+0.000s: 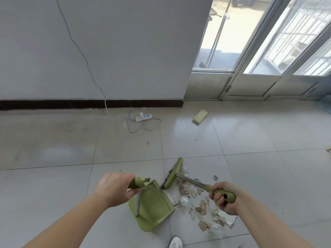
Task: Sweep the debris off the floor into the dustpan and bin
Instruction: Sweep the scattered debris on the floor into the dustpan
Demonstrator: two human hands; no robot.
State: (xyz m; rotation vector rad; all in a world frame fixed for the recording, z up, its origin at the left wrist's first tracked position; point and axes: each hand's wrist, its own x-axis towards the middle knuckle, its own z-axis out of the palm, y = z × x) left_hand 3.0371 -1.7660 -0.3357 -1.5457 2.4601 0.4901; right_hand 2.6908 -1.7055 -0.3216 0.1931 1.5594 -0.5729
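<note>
Fingers (132,190) of the left hand (114,189) are curled fully round the green grip at the top of the dustpan (154,210) handle, w/ the thumb laid over the grip; no gap is seen. The hand is viewed from its back, forearm running off to the near-left corner. From the grip a thin metal rod drops to the pan, which is green, ribbed inside, and set on the pale tiled floor (53,185) near centre; its right edge lies just beside the debris (202,208). Fingers (217,196) of the right hand (224,201) are wrapped tight round the green end grip of the broom (192,182), knuckles facing left, forearm running to the near-right corner. A metal shaft leads from that grip far-left to the broom head (174,173), a green bar w/ dark bristles on its left side, laid diagonally at the far edge of the debris; its near end is close to the far-right corner of the dustpan. The debris, i.e. torn cardboard bits, clear plastic scraps and a foil-like sheet, is spread on the floor between dustpan and right hand, and extends nearer, below that hand. A white shoe (175,242) is seen at the near edge. Far off, by the dark skirting, a white power strip (143,117) w/ looped cable is seen; a yellow sponge block (200,116) lies to its right. Glass doors (268,42) fill the far right.
</note>
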